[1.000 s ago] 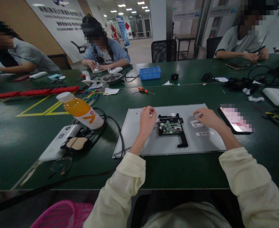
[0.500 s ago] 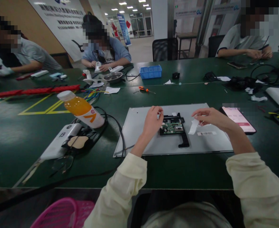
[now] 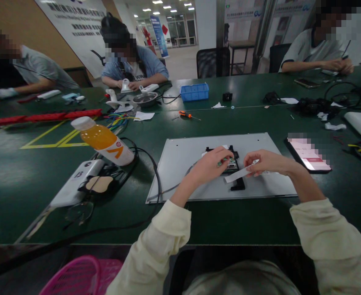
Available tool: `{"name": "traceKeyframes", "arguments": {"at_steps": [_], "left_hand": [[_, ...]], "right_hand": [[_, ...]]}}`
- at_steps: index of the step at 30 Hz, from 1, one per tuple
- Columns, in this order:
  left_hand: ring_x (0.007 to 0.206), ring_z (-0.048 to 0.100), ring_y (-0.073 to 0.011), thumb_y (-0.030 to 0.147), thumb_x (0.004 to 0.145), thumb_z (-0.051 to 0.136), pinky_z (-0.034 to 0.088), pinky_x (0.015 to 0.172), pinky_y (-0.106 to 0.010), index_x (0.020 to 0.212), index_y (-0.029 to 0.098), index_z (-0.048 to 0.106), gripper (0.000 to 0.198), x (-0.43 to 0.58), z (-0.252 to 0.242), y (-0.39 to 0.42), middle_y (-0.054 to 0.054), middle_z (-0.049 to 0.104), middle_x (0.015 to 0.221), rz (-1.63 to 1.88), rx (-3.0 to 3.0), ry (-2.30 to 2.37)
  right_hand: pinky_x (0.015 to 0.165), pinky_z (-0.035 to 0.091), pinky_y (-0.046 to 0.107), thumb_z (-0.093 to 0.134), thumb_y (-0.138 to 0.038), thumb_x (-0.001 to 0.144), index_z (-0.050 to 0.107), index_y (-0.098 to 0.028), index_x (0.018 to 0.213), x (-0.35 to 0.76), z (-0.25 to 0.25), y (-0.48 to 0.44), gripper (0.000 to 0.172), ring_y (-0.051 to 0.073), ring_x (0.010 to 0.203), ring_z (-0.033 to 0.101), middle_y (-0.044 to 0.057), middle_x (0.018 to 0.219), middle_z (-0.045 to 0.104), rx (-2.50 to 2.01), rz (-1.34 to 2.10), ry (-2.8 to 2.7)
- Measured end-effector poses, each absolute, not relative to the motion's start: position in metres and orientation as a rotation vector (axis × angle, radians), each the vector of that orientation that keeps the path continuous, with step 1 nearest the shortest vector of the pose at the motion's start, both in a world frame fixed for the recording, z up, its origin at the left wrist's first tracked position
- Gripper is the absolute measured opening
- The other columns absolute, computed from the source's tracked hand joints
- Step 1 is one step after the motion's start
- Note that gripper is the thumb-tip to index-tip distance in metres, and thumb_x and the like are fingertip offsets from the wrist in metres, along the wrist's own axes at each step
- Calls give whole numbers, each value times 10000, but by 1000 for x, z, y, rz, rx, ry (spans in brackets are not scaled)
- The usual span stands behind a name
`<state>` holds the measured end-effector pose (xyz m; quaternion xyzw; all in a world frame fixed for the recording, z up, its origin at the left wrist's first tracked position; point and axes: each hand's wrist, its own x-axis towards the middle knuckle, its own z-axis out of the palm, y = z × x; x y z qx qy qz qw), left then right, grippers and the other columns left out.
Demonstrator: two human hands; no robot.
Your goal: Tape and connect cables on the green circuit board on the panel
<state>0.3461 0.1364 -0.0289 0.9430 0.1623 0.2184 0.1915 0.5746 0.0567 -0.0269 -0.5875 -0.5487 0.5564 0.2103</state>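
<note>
The bottle [image 3: 107, 143] was positioned left of the panel [image 3: 180, 153]. The left hand [image 3: 209, 164], fingers bent, was over the middle of the panel; whether it gripped anything could not be determined. Partly hidden beneath it, the board [image 3: 232, 165] lay in a black frame [image 3: 238, 182] on the panel. The white strip [image 3: 236, 175] extended above the panel, its right end pinched by the right hand [image 3: 265, 162]. The phone [image 3: 310, 155] lay right of the panel.
</note>
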Motion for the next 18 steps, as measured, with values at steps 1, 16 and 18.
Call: {"name": "traceKeyframes", "arguments": {"at_steps": [1,16,18], "left_hand": [[891,574,-141,157,906,427,446,774,-260,1069,173,576,221,347,-27,132,-52,608,1017,543,2676,402],[848,630,-159,199,900,446,444,689,-256,1161,223,617,313,353,-26,110,-39,669,1034,82,2873,314],[837,629,-153,194,898,444,445,684,-254,1168,226,614,322,353,-27,111,-35,666,1030,79,2877,314]], "right_hand": [[707,532,276,714,-351,702,622,-195,879,573,-28,57,253,194,847,676,47,923,670,-1626,1560,-1524],[622,507,291,639,-341,741,612,-191,966,576,-32,57,271,172,724,655,60,927,670,-1726,1442,-1728],[656,490,298,638,-342,733,637,-191,935,578,-29,58,252,174,751,636,58,916,675,-1773,1259,-1790]]}}
